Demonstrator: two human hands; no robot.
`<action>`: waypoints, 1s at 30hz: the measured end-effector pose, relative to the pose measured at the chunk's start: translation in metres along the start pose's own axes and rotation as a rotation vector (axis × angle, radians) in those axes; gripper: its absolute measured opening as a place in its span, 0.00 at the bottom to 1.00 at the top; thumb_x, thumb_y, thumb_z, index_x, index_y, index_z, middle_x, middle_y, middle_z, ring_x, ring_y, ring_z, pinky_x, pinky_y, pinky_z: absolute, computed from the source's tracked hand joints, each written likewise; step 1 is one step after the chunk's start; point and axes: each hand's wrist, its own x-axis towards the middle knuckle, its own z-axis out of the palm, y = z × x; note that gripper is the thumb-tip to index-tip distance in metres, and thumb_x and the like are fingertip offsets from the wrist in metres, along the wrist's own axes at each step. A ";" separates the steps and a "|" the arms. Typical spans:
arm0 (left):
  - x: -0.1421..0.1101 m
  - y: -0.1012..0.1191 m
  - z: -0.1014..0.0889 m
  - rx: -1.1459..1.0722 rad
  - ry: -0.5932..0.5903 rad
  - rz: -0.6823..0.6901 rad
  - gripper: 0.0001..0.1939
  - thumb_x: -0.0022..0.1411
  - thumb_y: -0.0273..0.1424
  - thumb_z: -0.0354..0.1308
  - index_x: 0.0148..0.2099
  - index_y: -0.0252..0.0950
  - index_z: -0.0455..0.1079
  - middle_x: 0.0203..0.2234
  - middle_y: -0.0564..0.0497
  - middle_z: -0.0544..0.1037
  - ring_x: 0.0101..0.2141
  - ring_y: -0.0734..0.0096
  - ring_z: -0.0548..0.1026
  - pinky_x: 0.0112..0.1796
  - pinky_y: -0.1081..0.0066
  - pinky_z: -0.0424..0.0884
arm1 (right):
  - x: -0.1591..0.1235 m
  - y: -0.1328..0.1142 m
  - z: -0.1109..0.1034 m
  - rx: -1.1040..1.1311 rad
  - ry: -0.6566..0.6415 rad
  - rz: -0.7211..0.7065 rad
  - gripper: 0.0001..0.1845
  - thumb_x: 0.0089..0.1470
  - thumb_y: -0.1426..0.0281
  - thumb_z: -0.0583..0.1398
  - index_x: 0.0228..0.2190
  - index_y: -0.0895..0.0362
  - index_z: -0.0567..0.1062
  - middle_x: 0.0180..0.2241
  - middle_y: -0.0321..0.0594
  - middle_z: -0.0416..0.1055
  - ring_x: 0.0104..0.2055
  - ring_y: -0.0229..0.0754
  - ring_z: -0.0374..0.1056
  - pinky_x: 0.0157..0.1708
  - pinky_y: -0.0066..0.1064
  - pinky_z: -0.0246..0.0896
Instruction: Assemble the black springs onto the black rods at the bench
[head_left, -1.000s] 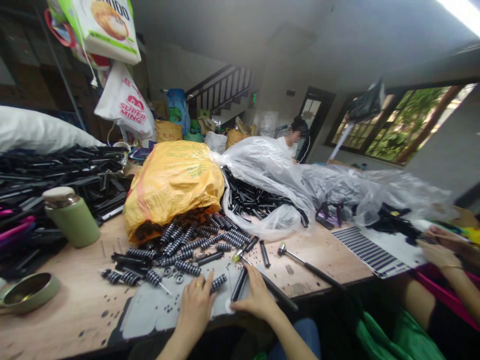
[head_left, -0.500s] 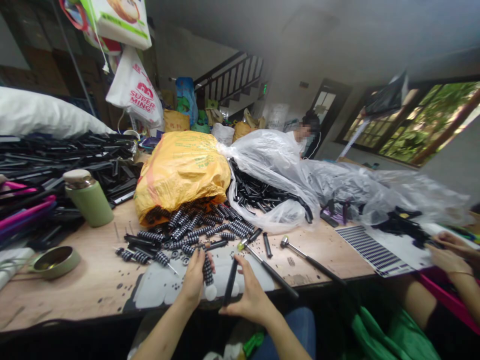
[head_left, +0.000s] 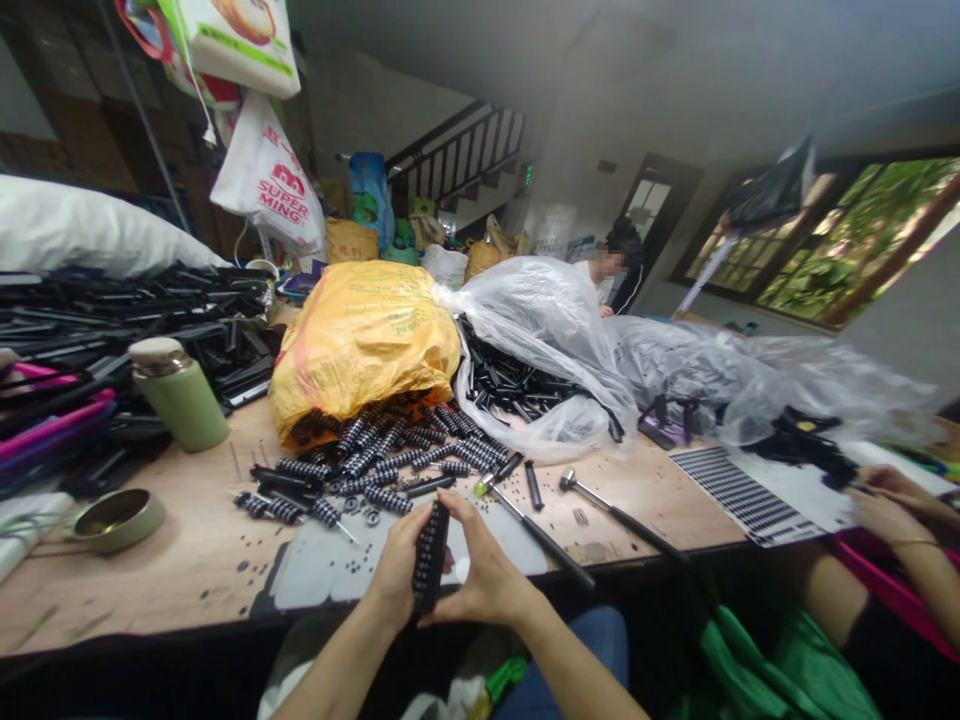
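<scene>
Above the front edge of the table, my two hands have come together. My left hand is closed round a ridged black-and-white roller, mostly hidden now behind a long black plastic piece. Thumb and fingers of my right hand grip that black piece by its two ends, upright and against the roller. Just beyond my hands lies a heap of similar ridged rollers, spilling from a yellow sack. A pale mat lies beneath them on the table.
Two hammers, one with a yellow-green head and another, lie to the right. A clear bag of black parts, a green flask and a round cup stand around. At far right are a co-worker's hands and a striped sheet.
My right hand has moved left with the black piece, bringing it up against the roller in my left hand. The roller, seen clearly before, is now mostly covered.
</scene>
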 end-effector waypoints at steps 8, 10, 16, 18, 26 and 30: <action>0.001 0.005 0.009 0.071 -0.020 -0.179 0.09 0.55 0.34 0.52 0.35 0.32 0.65 0.16 0.53 0.71 0.13 0.75 0.68 0.14 0.77 0.65 | -0.005 0.008 0.013 0.180 0.059 0.128 0.58 0.27 0.70 0.70 0.56 0.54 0.45 0.57 0.48 0.45 0.60 0.48 0.46 0.57 0.40 0.48; 0.005 0.004 0.008 0.109 -0.030 -0.203 0.09 0.56 0.33 0.51 0.35 0.32 0.66 0.16 0.53 0.70 0.13 0.76 0.68 0.14 0.77 0.64 | -0.007 0.010 0.018 0.233 0.091 0.173 0.57 0.26 0.72 0.69 0.55 0.54 0.46 0.56 0.47 0.46 0.59 0.47 0.48 0.56 0.40 0.50; 0.022 -0.014 -0.003 0.370 -0.085 -0.074 0.12 0.57 0.35 0.49 0.35 0.31 0.68 0.21 0.50 0.72 0.20 0.72 0.71 0.23 0.70 0.69 | -0.013 0.026 0.036 0.148 0.184 0.249 0.55 0.27 0.71 0.68 0.54 0.55 0.47 0.54 0.47 0.51 0.56 0.48 0.52 0.55 0.41 0.52; 0.028 -0.028 -0.010 0.634 -0.115 0.239 0.14 0.54 0.33 0.52 0.42 0.32 0.69 0.29 0.47 0.73 0.30 0.67 0.72 0.33 0.65 0.71 | -0.015 0.034 0.043 0.013 0.235 0.278 0.52 0.29 0.71 0.67 0.54 0.58 0.47 0.54 0.50 0.52 0.57 0.50 0.51 0.56 0.43 0.49; 0.038 -0.060 -0.054 1.623 -0.329 1.010 0.18 0.58 0.20 0.47 0.50 0.33 0.64 0.36 0.44 0.73 0.37 0.66 0.69 0.38 0.64 0.65 | -0.040 0.055 -0.007 -0.864 0.135 0.751 0.22 0.48 0.67 0.59 0.45 0.62 0.63 0.47 0.56 0.63 0.51 0.56 0.58 0.47 0.46 0.55; 0.035 -0.049 -0.058 1.805 -0.257 1.088 0.17 0.59 0.21 0.47 0.50 0.35 0.64 0.37 0.46 0.74 0.39 0.64 0.69 0.41 0.61 0.59 | -0.047 0.049 -0.046 -0.981 0.081 0.884 0.10 0.58 0.69 0.48 0.36 0.59 0.67 0.32 0.46 0.72 0.37 0.46 0.69 0.37 0.35 0.60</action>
